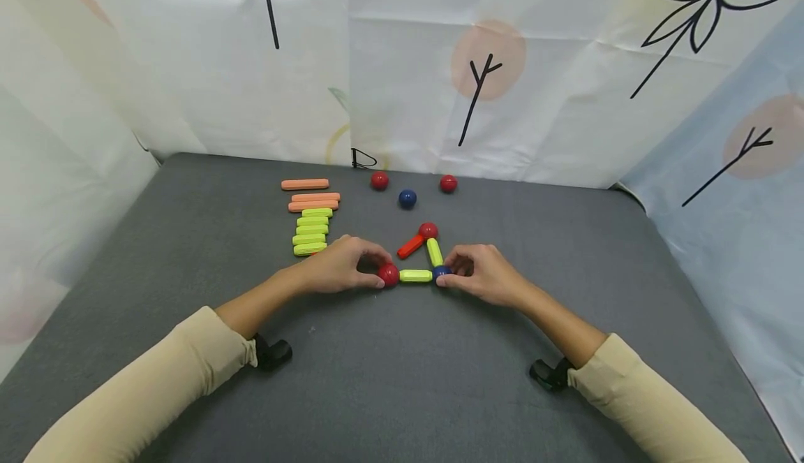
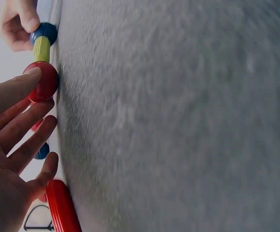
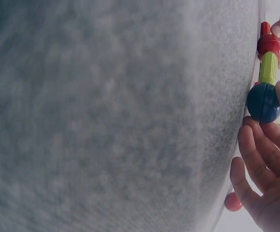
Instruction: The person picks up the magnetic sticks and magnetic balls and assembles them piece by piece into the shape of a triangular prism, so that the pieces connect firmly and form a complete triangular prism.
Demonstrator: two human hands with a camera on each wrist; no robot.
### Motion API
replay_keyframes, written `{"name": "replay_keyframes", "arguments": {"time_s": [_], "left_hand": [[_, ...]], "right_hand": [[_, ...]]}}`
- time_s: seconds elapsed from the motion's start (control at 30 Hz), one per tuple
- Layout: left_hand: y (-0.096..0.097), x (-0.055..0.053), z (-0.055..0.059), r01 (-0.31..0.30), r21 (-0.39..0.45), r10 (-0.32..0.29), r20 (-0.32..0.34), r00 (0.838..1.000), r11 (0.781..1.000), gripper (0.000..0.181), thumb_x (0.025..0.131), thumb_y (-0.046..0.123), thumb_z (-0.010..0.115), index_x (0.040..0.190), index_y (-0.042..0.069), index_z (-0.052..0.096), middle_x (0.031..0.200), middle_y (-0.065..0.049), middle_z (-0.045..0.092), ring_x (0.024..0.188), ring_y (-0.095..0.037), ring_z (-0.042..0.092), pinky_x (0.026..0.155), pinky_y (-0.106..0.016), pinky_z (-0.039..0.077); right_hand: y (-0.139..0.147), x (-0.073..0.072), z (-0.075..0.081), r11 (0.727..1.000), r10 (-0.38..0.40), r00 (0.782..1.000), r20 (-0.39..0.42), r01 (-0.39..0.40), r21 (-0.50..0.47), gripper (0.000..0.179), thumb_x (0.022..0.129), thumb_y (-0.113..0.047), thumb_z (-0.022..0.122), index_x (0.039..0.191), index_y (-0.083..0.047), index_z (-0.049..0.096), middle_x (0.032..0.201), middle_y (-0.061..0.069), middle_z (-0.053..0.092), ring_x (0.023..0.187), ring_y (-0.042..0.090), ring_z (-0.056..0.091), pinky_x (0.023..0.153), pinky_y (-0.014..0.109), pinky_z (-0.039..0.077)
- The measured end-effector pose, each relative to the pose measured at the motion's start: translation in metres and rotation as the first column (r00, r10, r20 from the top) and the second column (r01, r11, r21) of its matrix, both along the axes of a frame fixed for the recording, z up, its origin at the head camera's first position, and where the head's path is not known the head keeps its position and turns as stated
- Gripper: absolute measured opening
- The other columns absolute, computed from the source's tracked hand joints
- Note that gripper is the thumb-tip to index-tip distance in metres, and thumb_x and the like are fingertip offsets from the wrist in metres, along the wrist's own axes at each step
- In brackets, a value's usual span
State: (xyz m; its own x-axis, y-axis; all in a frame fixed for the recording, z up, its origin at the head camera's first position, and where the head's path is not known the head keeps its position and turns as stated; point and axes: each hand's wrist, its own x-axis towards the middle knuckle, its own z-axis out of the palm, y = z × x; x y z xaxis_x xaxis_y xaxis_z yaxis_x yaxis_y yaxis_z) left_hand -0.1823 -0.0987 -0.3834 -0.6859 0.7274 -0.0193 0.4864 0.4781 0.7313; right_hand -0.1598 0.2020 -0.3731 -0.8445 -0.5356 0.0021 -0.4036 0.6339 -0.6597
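My left hand [image 1: 342, 267] pinches a red ball [image 1: 389, 275] between thumb and fingers. A short yellow-green stick [image 1: 415, 276] links that ball to a blue ball [image 1: 442, 271], which the thumb and fingers of my right hand [image 1: 486, 274] pinch. From the blue ball a second yellow-green stick [image 1: 434, 251] runs back to another red ball [image 1: 428, 231]. A red stick [image 1: 411, 246] slants from this back ball toward the left hand; its near end stands apart from the held red ball. In the right wrist view, the blue ball [image 3: 263, 103] sits low against the table.
Left of the pieces lie several loose yellow-green sticks [image 1: 312, 230] and three orange sticks [image 1: 305, 184]. A red stick [image 2: 63, 208] lies partly behind the left hand. Farther back rest two red balls [image 1: 380, 181] and a blue ball [image 1: 407, 199]. Printed cloth [image 1: 402, 100] hangs behind the grey table.
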Motion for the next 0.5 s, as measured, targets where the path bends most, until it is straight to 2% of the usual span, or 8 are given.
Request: {"name": "replay_keyframes", "arguments": {"time_s": [0.17,0.27,0.4,0.5], "left_hand": [[0.003,0.0,-0.002,-0.008,-0.003,0.008,0.009,1.0,1.0,0.034,0.087,0.012,0.077,0.12,0.01,0.069,0.113,0.002,0.071,0.107,-0.012,0.064,0.098,-0.038,0.049],[0.002,0.0,-0.002,-0.017,-0.009,0.017,0.017,1.0,1.0,0.035,0.087,0.012,0.077,0.121,0.011,0.068,0.114,0.002,0.07,0.108,-0.013,0.063,0.099,-0.038,0.049],[0.002,0.001,-0.001,-0.015,-0.009,0.015,0.003,1.0,1.0,0.035,0.088,0.013,0.077,0.121,0.011,0.068,0.114,0.001,0.07,0.107,-0.015,0.063,0.098,-0.039,0.049],[0.002,0.003,-0.002,-0.017,-0.01,0.017,-0.016,1.0,1.0,0.035,0.087,0.014,0.078,0.121,0.011,0.069,0.113,0.002,0.07,0.105,-0.013,0.063,0.097,-0.037,0.05]], "right_hand": [[0.0,-0.003,-0.001,1.0,0.0,1.0,0.014,0.0,-0.003,0.022,0.089,-0.026,0.077,0.098,-0.007,0.071,0.087,-0.002,0.068,0.077,0.012,0.061,0.068,0.028,0.053],[-0.001,-0.01,0.0,0.999,-0.037,0.999,0.005,0.037,-0.005,0.02,0.093,-0.027,0.072,0.099,-0.008,0.071,0.088,-0.001,0.069,0.078,0.013,0.062,0.07,0.03,0.053],[-0.007,-0.028,0.001,0.992,-0.122,0.992,-0.016,0.122,-0.002,0.032,0.097,-0.028,0.067,0.118,-0.004,0.066,0.102,0.008,0.071,0.083,0.019,0.064,0.072,0.036,0.053],[-0.012,-0.042,-0.001,0.988,-0.153,0.988,-0.005,0.153,0.006,0.044,0.097,-0.028,0.065,0.132,-0.002,0.058,0.113,0.014,0.069,0.089,0.024,0.065,0.075,0.039,0.053]]}}
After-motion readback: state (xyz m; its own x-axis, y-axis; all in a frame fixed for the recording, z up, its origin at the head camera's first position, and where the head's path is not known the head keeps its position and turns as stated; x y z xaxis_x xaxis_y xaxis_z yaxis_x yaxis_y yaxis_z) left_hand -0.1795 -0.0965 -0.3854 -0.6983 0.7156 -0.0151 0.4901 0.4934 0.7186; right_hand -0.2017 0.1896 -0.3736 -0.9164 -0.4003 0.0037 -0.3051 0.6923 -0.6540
